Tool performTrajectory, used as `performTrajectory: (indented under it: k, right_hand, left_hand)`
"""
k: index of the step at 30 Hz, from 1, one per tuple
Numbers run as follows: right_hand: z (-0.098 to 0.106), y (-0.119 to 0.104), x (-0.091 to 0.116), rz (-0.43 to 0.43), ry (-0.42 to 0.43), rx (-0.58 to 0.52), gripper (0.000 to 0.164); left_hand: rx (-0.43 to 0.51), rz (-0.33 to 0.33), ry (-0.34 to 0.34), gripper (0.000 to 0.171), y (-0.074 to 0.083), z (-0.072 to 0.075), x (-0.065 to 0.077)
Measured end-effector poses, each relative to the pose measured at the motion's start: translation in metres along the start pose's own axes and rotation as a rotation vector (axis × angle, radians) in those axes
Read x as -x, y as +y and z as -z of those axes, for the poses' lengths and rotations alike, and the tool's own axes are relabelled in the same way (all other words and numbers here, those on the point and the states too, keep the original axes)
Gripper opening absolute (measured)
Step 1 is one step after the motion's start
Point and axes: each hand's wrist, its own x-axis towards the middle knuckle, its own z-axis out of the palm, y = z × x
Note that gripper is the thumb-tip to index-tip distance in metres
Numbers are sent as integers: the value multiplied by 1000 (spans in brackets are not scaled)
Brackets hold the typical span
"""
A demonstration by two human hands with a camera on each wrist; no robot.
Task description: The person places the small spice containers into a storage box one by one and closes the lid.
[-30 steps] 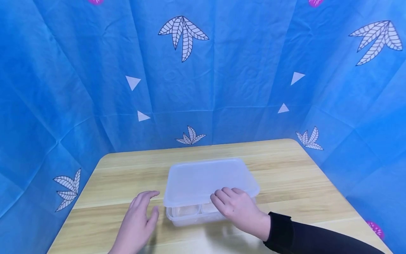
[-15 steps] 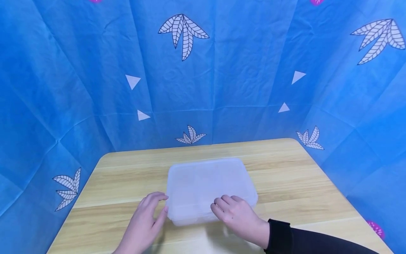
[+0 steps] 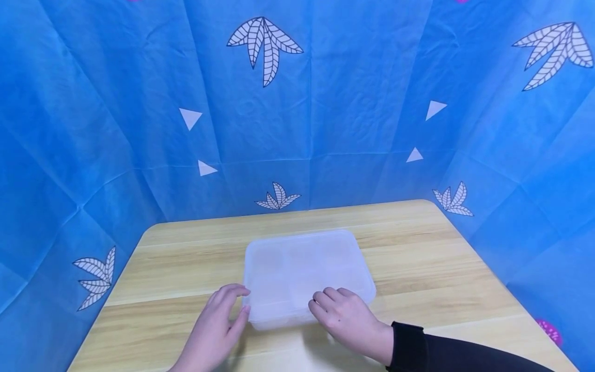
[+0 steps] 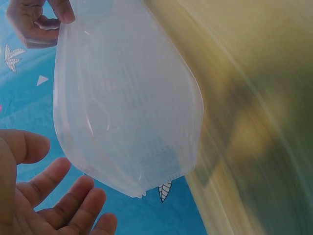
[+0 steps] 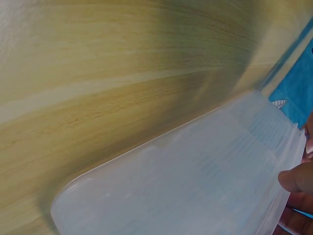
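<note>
A translucent white plastic storage box (image 3: 283, 323) sits on the table, its flat lid (image 3: 302, 268) lying over the top. Faint compartment outlines show through the lid in the head view. My right hand (image 3: 348, 321) pinches the lid's near edge, right of the middle, fingers curled over it and thumb (image 5: 296, 177) against the front side. At the near left corner is my left hand (image 3: 215, 323), thumb and fingers loosely spread. In the left wrist view its fingertips (image 4: 61, 166) come right up to the rim; whether they touch cannot be told.
The light wood table (image 3: 186, 263) extends around the box on all sides. A blue patterned curtain (image 3: 353, 103) hangs behind the table and along both sides.
The lid, raised at the front with compartments showing beneath, has come down over the box. My left hand has moved right to the box's corner. My right hand has lowered with the lid edge.
</note>
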Motion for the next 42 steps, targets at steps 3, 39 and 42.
performTrajectory:
  k: [3, 39, 42]
  right_hand:
    - [0, 0, -1, -3, 3, -4, 43]
    - [11, 89, 0, -481, -213, -150, 26]
    - [5, 94, 5, -530, -249, -174, 28]
  left_hand:
    - [-7, -10, 6, 29, -1, -1, 0]
    - [-13, 140, -51, 38, -16, -4, -36]
    - [-14, 168, -69, 41, -18, -6, -39]
